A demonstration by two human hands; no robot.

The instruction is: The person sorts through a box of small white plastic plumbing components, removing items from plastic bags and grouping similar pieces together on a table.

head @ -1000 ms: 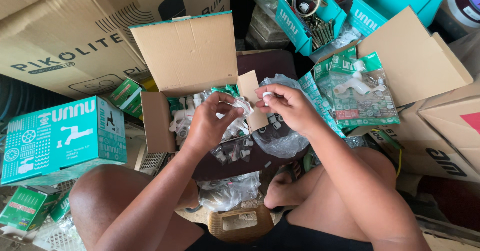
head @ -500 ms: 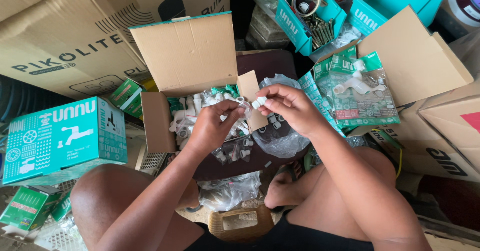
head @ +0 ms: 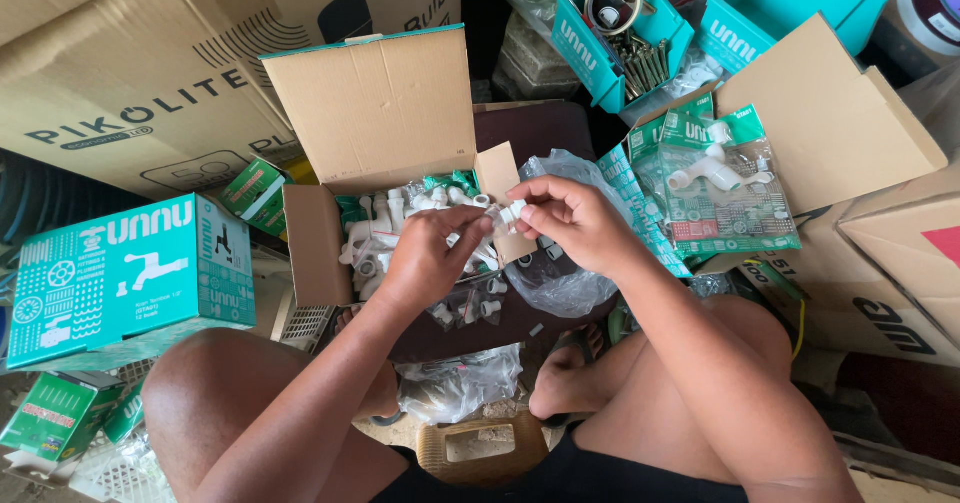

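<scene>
My left hand [head: 430, 253] and my right hand [head: 570, 218] meet above an open cardboard box [head: 380, 113] full of white plastic tap fittings [head: 385, 238]. Between the fingertips of both hands sits one small white fitting [head: 505, 215]. The left fingers pinch its left end, the right fingers grip its right end. A clear plastic bag [head: 560, 283] lies under my right hand, and small loose white parts [head: 470, 308] lie on the dark surface below.
A teal box [head: 130, 273] stands at the left. Packaged white taps [head: 715, 178] lie in a cardboard box at the right. Teal bins [head: 625, 33] with hardware sit at the top. Large cardboard cartons [head: 130, 73] fill the back left. My bare knees frame the bottom.
Both hands have drawn slightly together around the small white fitting and lowered a little; the fingers have shifted on it. Nothing else has moved.
</scene>
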